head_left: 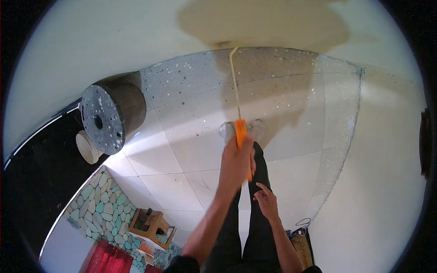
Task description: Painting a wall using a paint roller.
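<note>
My left hand [237, 159] is closed around the orange handle of a long tool [241, 129]. A thin pale rod runs forward from that handle, and its bent tip reaches the foot of the cream wall [136, 34]. What the far end carries is too small to make out. My right hand [266, 200] hangs empty beside my right leg, its index finger stretched out and the other fingers loosely curled. Both my shoes [257, 129] stand on the tiled floor [195, 150], one on each side of the tool.
A grey, paint-spotted cable spool [102, 118] stands at the left, a white bucket [88, 148] beside it. Lower left are a pebble-patterned floor [107, 211], a wooden stool [152, 227] and red cloth [109, 259]. Another wall [378, 173] borders the right, with a loose cable [303, 222] near its foot.
</note>
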Motion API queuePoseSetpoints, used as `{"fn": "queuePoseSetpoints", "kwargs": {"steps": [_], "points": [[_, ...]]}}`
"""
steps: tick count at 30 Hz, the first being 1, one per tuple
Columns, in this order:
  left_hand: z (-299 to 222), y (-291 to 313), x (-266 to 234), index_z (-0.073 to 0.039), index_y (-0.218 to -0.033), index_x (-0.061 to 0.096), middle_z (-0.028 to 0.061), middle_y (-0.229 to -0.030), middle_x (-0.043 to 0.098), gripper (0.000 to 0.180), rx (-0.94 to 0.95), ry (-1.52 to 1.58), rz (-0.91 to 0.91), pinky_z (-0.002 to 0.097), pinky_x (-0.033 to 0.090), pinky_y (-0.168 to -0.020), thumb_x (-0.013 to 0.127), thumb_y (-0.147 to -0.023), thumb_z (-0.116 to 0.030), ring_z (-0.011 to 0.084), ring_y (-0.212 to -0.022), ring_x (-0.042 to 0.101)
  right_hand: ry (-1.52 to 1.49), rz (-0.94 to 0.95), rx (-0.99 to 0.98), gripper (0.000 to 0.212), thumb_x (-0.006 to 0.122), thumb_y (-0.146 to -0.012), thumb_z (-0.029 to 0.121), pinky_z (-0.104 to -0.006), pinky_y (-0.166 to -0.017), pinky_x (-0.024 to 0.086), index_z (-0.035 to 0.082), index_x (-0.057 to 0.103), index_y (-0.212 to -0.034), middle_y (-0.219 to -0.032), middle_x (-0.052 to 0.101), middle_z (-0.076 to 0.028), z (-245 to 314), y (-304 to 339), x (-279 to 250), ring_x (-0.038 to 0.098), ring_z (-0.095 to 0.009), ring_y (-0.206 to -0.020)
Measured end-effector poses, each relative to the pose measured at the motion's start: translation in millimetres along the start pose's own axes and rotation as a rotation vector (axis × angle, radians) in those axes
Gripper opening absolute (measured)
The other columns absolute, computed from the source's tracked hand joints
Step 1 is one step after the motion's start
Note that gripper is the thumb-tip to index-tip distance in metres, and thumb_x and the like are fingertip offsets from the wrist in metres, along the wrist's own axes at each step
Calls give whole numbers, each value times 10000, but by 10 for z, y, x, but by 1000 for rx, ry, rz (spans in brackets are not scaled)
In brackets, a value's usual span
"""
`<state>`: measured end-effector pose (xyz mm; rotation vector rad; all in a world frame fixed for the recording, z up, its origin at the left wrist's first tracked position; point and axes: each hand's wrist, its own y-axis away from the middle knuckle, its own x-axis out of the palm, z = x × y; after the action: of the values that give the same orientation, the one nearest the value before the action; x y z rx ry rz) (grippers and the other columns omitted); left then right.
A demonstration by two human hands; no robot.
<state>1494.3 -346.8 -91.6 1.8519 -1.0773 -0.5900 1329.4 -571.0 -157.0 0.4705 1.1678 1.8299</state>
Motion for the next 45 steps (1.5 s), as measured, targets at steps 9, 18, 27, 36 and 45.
{"fn": "queuePoseSetpoints", "kwargs": {"steps": [9,18,27,36,45], "points": [[-103,-478,-308,-62,-790,511,7,-596,484,319,32,-138,-71,238,375,-366,519,-974,-322,81,-394,460,39,37,-2,361,560,-913,113,-290,-710,540,63,566,-1270,-814,672,-80,178,16,135,657,-138,-732],[-318,710,-143,-23,-773,482,24,-535,461,315,-33,-64,-91,271,360,-371,565,-935,-280,101,-378,457,9,18,3,358,560,-906,108,-298,-713,541,60,571,-1261,-830,687,-104,49,64,57,673,-158,-735],[-97,464,-121,-17,-841,504,41,-597,509,245,2,-103,-119,273,370,-392,611,-906,-227,100,-410,472,40,37,12,368,576,-891,96,-291,-704,536,37,566,-1254,-806,680,-97,305,44,112,677,-157,-742],[-42,331,-231,-6,-848,517,33,-585,489,256,6,-101,-128,270,377,-397,605,-911,-238,99,-419,478,60,57,-28,373,549,-905,128,-298,-722,534,37,557,-1267,-806,672,-92,325,6,123,669,-154,-737],[-79,886,-203,-19,-857,513,10,-574,474,216,-16,73,-161,243,341,-373,573,-937,-211,74,-395,440,29,62,-4,380,555,-902,98,-278,-721,528,49,551,-1279,-794,661,-85,337,-10,53,652,-141,-722]]}}
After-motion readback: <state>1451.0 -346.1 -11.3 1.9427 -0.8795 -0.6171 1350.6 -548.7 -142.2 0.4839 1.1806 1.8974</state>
